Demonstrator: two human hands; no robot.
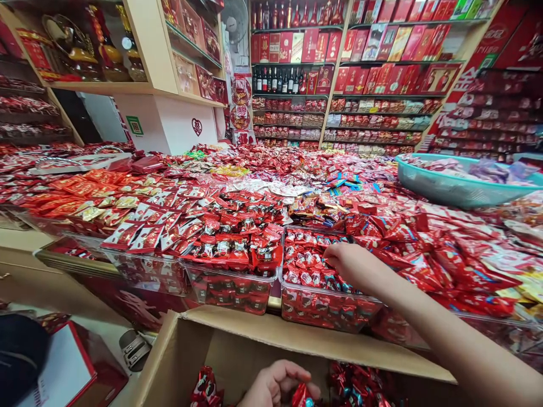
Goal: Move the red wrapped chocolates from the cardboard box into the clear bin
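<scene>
My left hand is low in an open cardboard box, its fingers curled around a small red-wrapped candy. More red foil-wrapped candies lie in the box to the right of that hand, and a few to its left. My right hand reaches in from the right over a clear plastic bin of small red, white and blue wrapped candies. The back of this hand and the wrist show. Its fingertips are hidden, so what it holds, if anything, cannot be seen.
Left of that bin stands another clear bin of red and black packets. Larger red packets are heaped to the right. A turquoise basin sits at the right on the candy display. Shelves with bottles and boxes line the back.
</scene>
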